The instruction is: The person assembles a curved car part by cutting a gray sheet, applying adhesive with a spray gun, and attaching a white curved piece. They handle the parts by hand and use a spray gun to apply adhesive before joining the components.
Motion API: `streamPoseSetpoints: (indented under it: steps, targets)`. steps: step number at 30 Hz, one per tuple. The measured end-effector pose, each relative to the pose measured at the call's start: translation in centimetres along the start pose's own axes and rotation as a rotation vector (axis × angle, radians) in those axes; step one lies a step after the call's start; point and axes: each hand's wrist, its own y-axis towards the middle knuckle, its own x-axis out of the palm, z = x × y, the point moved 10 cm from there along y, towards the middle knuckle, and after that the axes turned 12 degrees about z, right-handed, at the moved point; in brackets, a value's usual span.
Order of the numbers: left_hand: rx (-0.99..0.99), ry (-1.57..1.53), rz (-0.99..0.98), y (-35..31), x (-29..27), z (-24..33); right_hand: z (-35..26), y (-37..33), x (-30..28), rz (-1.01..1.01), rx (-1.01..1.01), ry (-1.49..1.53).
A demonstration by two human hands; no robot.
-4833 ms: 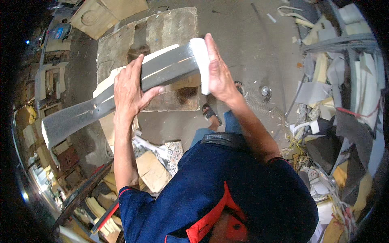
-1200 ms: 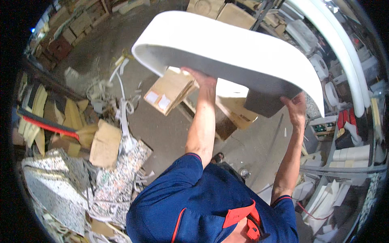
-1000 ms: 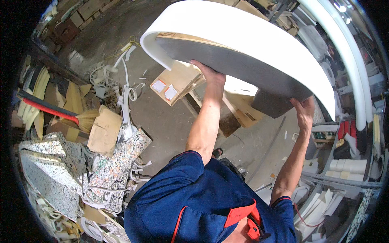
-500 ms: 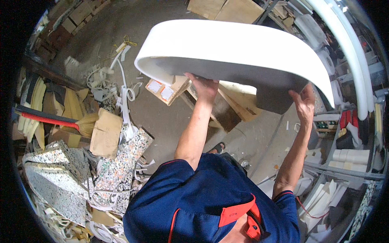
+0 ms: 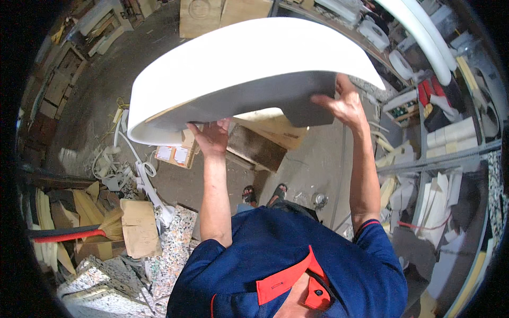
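Observation:
Both my hands hold up a large curved panel (image 5: 254,63), bordered by a thick white foam-like band with a dark grey flat face (image 5: 249,98) on its underside. My left hand (image 5: 212,137) grips the lower edge near the panel's rounded left end, thumb on the grey face, most fingers hidden behind. At the right end, my right hand (image 5: 343,103) is closed around the grey part's edge, thumb pressed against the face. The panel hangs in the air in front of me, tilted with its left end lower in view.
On the floor below stand a wooden box (image 5: 254,148) and a small carton (image 5: 177,153). Foam offcuts, a cardboard piece (image 5: 140,228), speckled foam sheets (image 5: 106,281) and a broom (image 5: 108,225) lie to the left. Shelves with white rolls (image 5: 450,135) line the right.
The panel has shifted left in view and tilted, its left end dropping and its right end rising. Both hands went with it, still gripping. The surroundings have turned as my head moved.

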Motion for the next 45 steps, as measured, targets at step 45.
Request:
streamPoseSetpoints:
  steps: [45]
  targets:
    - [0.061, 0.866, -0.264, 1.9, 20.8, -4.9, 5.7, -18.7, 1.8, -0.035, 0.251, -0.084]
